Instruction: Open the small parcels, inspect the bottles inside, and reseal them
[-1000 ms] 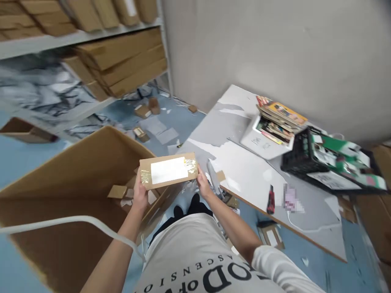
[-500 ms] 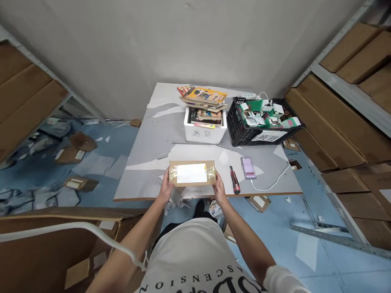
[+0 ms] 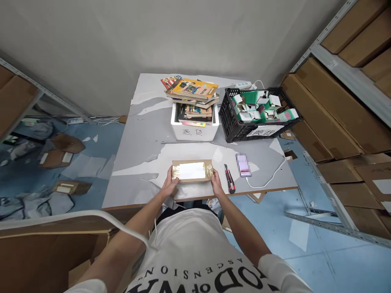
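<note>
The grey surface (image 3: 143, 142) fills the middle of the room, patched with torn white paper, with shelves of flat cardboard (image 3: 342, 106) rising on the right and a big open carton (image 3: 45, 252) at the lower left. At the far end of the surface stands a white box (image 3: 195, 129) stuffed and topped with a stack of books (image 3: 192, 91), and just beside it on the right a black crate (image 3: 256, 114) full of green and white packets. Scraps of cardboard and paper lie about the blue floor (image 3: 94, 162).

Near the front edge rests a flat cardboard parcel (image 3: 192, 171) with a white label across its top and shiny tape at both ends. It lies between the two hands: the left hand (image 3: 170, 186) is clamped on its left end, thumb on top, and the right hand (image 3: 216, 185) is clamped on its right end the same way. So the grip on either side closes on the parcel, which lies flat and level with its label up.

Just right of the right hand lies a red and black box cutter (image 3: 229, 178), and beside that a small blurred object with a white cable (image 3: 269, 179) curling off it.
</note>
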`<state>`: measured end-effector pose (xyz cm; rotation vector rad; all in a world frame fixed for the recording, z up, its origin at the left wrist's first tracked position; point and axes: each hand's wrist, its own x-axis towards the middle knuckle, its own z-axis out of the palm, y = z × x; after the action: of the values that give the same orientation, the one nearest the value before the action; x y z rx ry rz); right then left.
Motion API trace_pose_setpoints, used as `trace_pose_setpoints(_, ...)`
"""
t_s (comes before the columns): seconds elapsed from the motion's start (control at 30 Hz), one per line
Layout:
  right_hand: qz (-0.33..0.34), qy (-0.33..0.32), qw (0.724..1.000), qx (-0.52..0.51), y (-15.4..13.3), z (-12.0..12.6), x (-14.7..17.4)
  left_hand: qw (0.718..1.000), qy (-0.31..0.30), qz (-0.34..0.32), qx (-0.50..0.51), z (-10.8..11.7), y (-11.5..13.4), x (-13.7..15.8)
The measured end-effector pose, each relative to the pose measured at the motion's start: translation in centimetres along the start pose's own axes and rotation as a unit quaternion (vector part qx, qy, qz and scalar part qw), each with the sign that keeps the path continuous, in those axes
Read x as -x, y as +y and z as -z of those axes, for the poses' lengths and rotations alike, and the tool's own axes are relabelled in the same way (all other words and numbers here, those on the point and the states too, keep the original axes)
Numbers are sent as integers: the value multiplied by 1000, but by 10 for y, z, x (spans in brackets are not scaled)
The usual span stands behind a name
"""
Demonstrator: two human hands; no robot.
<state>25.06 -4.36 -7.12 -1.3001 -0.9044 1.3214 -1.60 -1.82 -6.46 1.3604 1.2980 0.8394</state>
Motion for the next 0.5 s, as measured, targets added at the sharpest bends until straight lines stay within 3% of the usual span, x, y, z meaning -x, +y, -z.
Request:
trace_pose_setpoints(0.3,-16,11,998,57,9,-1,-1,997,-73,15,-20,11,-10,-1)
trace_pose_setpoints(0.5,-28,-18,997,65,11,7,5,993,-62,58,-84,16,-21,-1)
